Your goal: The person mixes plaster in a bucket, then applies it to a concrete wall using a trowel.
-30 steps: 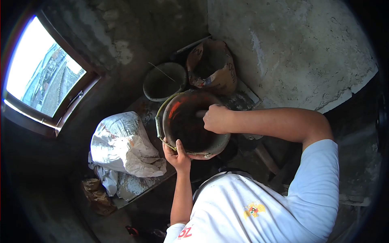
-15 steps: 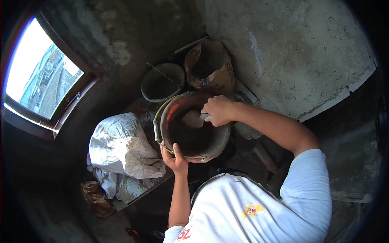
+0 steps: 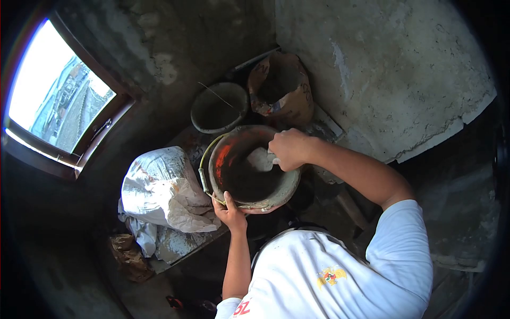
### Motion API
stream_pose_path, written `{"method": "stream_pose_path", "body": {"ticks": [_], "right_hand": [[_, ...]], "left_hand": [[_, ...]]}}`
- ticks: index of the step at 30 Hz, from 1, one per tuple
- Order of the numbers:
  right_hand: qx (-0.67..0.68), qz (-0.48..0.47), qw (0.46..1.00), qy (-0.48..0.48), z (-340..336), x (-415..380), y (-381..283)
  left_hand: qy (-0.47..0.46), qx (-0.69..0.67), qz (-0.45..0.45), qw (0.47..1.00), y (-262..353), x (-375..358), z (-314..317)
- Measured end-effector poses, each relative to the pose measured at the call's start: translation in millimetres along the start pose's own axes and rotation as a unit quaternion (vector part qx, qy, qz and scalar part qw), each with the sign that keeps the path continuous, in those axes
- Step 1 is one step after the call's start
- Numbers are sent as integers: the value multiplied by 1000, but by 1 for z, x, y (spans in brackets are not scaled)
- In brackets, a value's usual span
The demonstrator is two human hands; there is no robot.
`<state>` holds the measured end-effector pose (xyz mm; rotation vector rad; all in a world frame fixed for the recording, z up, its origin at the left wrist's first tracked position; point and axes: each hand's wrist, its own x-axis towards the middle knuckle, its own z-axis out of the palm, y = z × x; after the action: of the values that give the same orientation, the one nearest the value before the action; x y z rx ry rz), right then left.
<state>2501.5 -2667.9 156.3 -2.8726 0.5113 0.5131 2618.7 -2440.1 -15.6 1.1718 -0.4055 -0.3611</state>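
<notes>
While the left hand [image 3: 232, 215] grips the near-left rim of the bucket [image 3: 289, 189], the right hand [image 3: 289, 150] holds a flat-bladed tool [image 3: 259, 158] inside it, in the head view. Hands are apart: left has its thumb up over the rim, right is closed on the tool at the bucket's right side. Blade is pale and sits within the opening; can't tell if it touches the inner wall. Orange-red patch shows on the inner left wall, interior otherwise dark. Wire handle [image 3: 203, 181] hangs out to the left, with a pale grip on it. Bucket is tilted, opening toward the camera, near the middle of the platform's [image 3: 178, 244] long near edge; its underside is hidden, so can't confirm what supports it. Second bucket [image 3: 197, 119] stands just beyond, toward the platform's far edge, a thin wire [image 3: 218, 95] across its mouth. Open paper bag [image 3: 297, 103] is beside it, near the far-right corner. White sack [image 3: 154, 181], crumpled, sits toward the near-left corner. Crumpled brown paper [image 3: 130, 258] lies just off that corner. Window [image 3: 101, 127] is at upper left.
</notes>
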Motion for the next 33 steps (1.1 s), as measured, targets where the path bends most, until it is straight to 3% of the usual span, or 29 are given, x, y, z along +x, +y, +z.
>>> {"method": "stream_pose_path", "body": {"ticks": [5, 7, 9, 11, 12, 14, 16, 18, 20, 28, 30, 31, 32, 33], "right_hand": [[-3, -8, 1000, 15, 1, 15, 7], [42, -45, 986, 154, -8, 25, 12], [107, -81, 975, 175, -29, 52, 14], [342, -122, 913, 184, -40, 102, 16], [339, -133, 913, 185, -41, 136, 18], [430, -132, 886, 115, -27, 212, 22], [389, -72, 911, 115, -16, 267, 27], [159, -58, 982, 81, 0, 324, 42], [229, 42, 967, 103, 17, 354, 48], [128, 10, 992, -5, 84, 406, 73], [400, -22, 915, 54, 98, 398, 76], [488, 66, 869, -40, 79, 390, 75], [624, 42, 764, -158, 70, 398, 79], [705, 87, 695, -115, 38, 366, 56]], "left_hand": [[65, -12, -26, 997, -17, -1, -15], [90, -23, -28, 995, -19, -7, -11], [108, -16, -15, 994, -23, -10, -11], [116, -3, -26, 993, -27, -10, -11], [122, 4, -25, 992, -25, -10, -8], [142, 6, -16, 990, -21, -15, -2], [165, 30, -11, 986, -21, -20, 5], [192, 47, 0, 980, -29, -27, 9], [222, 65, 6, 973, -36, -31, 16], [270, 112, 41, 956, -31, -28, 34], [271, 112, 41, 955, -31, -29, 35], [267, 135, 39, 953, -33, -30, 32], [263, 147, 12, 953, -30, -33, 31], [261, 119, -3, 958, -28, -33, 32]]}}
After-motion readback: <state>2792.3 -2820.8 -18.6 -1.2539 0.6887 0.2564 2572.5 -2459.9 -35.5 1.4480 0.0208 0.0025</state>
